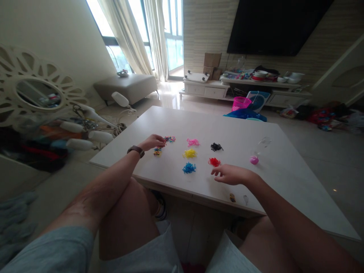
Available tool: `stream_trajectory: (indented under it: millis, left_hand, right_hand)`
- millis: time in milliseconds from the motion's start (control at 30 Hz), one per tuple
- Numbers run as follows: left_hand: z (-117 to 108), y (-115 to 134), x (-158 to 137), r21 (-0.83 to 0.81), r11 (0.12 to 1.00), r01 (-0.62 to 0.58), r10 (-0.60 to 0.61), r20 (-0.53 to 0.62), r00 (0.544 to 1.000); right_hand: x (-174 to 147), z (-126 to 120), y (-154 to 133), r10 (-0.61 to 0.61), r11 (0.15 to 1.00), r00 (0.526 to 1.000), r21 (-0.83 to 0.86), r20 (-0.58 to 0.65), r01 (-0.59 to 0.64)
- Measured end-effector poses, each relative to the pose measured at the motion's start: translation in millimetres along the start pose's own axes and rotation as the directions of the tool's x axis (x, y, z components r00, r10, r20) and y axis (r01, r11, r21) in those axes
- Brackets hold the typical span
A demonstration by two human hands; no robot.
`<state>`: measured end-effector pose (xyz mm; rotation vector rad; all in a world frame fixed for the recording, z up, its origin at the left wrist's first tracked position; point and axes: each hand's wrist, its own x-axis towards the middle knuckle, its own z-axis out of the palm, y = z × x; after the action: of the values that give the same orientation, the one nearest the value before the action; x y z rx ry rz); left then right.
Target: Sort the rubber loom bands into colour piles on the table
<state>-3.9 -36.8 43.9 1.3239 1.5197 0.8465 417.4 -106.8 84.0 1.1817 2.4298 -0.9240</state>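
At the left of the table (159,117), my left hand (152,142) reaches over two mixed-colour heaps. Its fingertips are pinched together beside the far mixed heap (170,139); what they hold, if anything, is too small to make out. The nearer mixed heap (157,151) lies just under this hand. My right hand (229,175) hovers near a red heap (214,162), its fingers apart and holding nothing. Between the hands are pink (193,142), yellow (190,153) and blue (189,168) heaps of small strand-like pieces. A black heap (216,146) lies behind the red one.
A pink round object (254,160) and a clear plastic piece (265,142) lie on the right of the table. Near its front edge are a small yellow-and-dark piece (232,197) and a small clear item (246,199). White lamp heads (101,136) stand close to the left edge.
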Motion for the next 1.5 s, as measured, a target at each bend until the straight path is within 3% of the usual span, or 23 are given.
stream_trajectory:
  millis: [233,433,567,667,867,1200,1500]
  left_hand:
    - [11.4,2.6,5.4,0.025,1.000,0.008,-0.009,0.044,0.999]
    - [51.0,10.4,8.0,0.003,0.999,-0.050,0.048,0.190,0.981]
    - [89.5,26.4,2.6,0.097,0.982,-0.165,0.120,0.361,0.925]
    - [115.2,39.9,-6.0,0.113,0.964,-0.242,0.174,0.419,0.891]
    - [148.5,51.0,-17.9,0.062,0.953,-0.298,0.217,0.547,0.808]
    - [169.3,53.5,-14.5,-0.014,0.938,-0.345,0.283,0.604,0.745]
    - [169.8,53.1,-16.8,-0.001,0.936,-0.352,0.283,0.595,0.752]
  right_hand:
    - [-5.8,-1.4,-3.7,0.007,1.000,1.000,0.013,-0.012,-0.007]
    - [-6.3,-3.4,-0.9,-0.033,0.999,0.994,0.001,-0.100,0.033]
    - [-3.0,-2.8,-7.1,-0.111,0.994,0.968,-0.009,-0.223,0.112]
    - [-0.4,0.1,-9.5,-0.177,0.984,0.939,-0.036,-0.296,0.174]
    - [4.6,5.7,-9.2,-0.272,0.960,0.904,-0.027,-0.330,0.279]
    - [6.6,7.7,-9.2,-0.249,0.969,0.910,-0.078,-0.331,0.236]
    - [8.8,4.8,-3.3,-0.287,0.958,0.885,-0.104,-0.367,0.267]
